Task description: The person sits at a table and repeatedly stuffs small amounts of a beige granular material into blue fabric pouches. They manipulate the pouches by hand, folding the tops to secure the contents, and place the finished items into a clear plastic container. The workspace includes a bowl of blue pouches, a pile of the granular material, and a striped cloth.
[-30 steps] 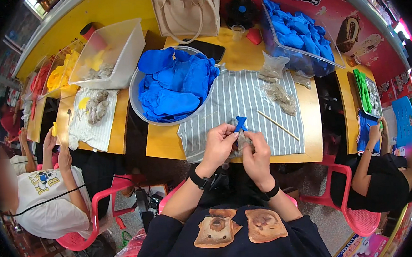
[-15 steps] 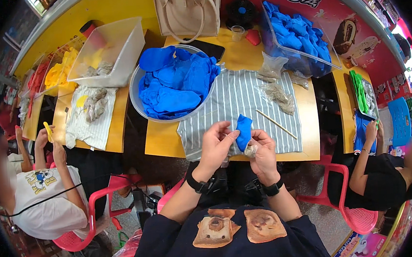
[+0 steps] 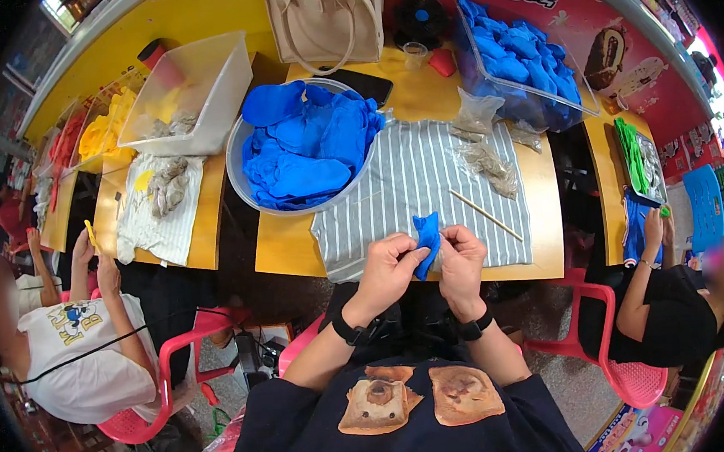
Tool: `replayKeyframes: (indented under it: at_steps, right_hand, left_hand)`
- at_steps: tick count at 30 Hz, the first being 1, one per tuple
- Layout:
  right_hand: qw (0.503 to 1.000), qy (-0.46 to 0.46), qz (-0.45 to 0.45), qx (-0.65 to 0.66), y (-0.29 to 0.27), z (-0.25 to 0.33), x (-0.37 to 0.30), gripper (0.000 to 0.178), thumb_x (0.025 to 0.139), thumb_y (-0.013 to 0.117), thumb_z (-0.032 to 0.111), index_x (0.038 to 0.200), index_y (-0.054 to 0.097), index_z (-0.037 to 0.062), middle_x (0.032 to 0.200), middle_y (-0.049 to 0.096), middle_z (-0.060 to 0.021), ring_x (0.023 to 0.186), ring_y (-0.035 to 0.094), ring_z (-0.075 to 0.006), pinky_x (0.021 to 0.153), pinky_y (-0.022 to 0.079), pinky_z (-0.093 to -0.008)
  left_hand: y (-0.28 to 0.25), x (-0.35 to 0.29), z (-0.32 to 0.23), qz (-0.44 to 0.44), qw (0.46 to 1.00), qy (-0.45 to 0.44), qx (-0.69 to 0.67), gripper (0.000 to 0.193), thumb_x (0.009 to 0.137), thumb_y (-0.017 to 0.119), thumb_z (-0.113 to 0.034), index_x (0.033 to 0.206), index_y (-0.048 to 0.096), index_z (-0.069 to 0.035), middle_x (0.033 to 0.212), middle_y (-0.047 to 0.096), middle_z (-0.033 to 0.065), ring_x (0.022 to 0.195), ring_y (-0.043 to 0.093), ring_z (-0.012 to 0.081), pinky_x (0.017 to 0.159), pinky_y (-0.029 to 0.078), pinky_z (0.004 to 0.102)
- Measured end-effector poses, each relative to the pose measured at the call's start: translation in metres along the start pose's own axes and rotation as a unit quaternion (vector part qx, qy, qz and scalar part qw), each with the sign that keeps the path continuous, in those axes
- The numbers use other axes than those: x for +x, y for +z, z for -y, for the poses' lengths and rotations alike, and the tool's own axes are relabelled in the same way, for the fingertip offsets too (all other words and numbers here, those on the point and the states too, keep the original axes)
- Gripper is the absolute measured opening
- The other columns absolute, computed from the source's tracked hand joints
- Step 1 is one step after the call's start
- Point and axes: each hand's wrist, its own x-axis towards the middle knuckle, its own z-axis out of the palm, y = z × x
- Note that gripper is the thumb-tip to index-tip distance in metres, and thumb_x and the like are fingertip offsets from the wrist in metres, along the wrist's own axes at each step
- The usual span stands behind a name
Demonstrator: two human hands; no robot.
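Observation:
My left hand (image 3: 386, 268) and my right hand (image 3: 463, 263) both pinch a small blue fabric piece (image 3: 426, 237) between them, just above the near edge of a grey striped cloth (image 3: 413, 180) spread on the yellow table (image 3: 284, 246). The piece stands upright between my fingers. A thin wooden stick (image 3: 485, 216) lies on the cloth to the right of my right hand. Wisps of grey stuffing (image 3: 490, 167) sit in clear bags further back on the cloth.
A round basin (image 3: 246, 192) heaped with blue fabric pieces stands left of the cloth. A clear bin (image 3: 521, 97) of blue pieces and a beige tote bag (image 3: 323, 27) are at the back. Other people sit at both sides on pink chairs.
The blue piece has been turned and drawn a little longer between my fingers. Both hands stayed at the cloth's near edge.

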Motion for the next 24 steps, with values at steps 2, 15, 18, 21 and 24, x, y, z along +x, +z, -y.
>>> replayKeyframes:
  at_steps: [2,15,18,21,24]
  right_hand:
    - [1.0,0.005,0.016,-0.015,0.0,0.004,0.001,0.004,0.086,0.059,-0.005,0.084,0.059,-0.0006,0.077,0.056,0.0018,0.071,0.049,-0.0037,0.063,0.041,-0.0194]
    - [0.925,-0.186,0.186,-0.274,0.003,0.051,-0.017,0.043,0.078,0.067,-0.002,0.119,0.056,0.0016,0.119,0.054,-0.014,0.103,0.059,-0.0274,0.083,0.05,-0.035]
    - [0.874,-0.247,0.173,-0.381,-0.005,0.037,-0.013,0.032,0.082,0.063,-0.002,0.113,0.058,-0.0003,0.113,0.057,-0.0207,0.097,0.06,-0.0371,0.079,0.051,-0.0388]
    - [0.957,-0.089,0.096,-0.259,-0.001,0.033,-0.012,0.012,0.093,0.052,0.001,0.103,0.057,-0.0041,0.097,0.062,-0.0149,0.072,0.066,-0.0194,0.061,0.053,-0.0291]
    - [0.976,-0.009,0.095,-0.196,-0.007,0.036,-0.008,0.012,0.095,0.05,0.003,0.102,0.056,-0.0047,0.092,0.062,-0.01,0.064,0.062,-0.0095,0.053,0.051,-0.0233]
  left_hand:
    - [-0.007,0.004,-0.005,0.03,0.999,-0.041,-0.016,0.015,0.088,0.064,-0.007,0.075,0.063,0.001,0.069,0.058,-0.0007,0.059,0.053,0.0043,0.049,0.04,0.0208]
    - [-0.001,0.012,0.001,-0.061,0.901,-0.242,-0.356,0.019,0.092,0.062,-0.015,0.103,0.061,0.0,0.083,0.066,0.004,0.067,0.064,0.0094,0.054,0.053,0.0232]
    - [0.001,0.006,0.003,-0.049,0.932,-0.189,-0.306,0.033,0.094,0.059,-0.014,0.122,0.051,0.003,0.088,0.063,0.0049,0.07,0.063,0.0101,0.061,0.055,0.025]
    - [0.021,-0.004,-0.003,-0.071,0.968,-0.046,-0.235,0.034,0.094,0.059,-0.011,0.124,0.051,0.004,0.086,0.062,0.0042,0.071,0.062,0.0111,0.066,0.053,0.0244]
    - [0.009,-0.005,-0.009,0.002,1.0,-0.001,-0.026,0.025,0.09,0.062,-0.007,0.113,0.06,0.003,0.091,0.061,0.0057,0.077,0.062,0.0128,0.067,0.051,0.0249]
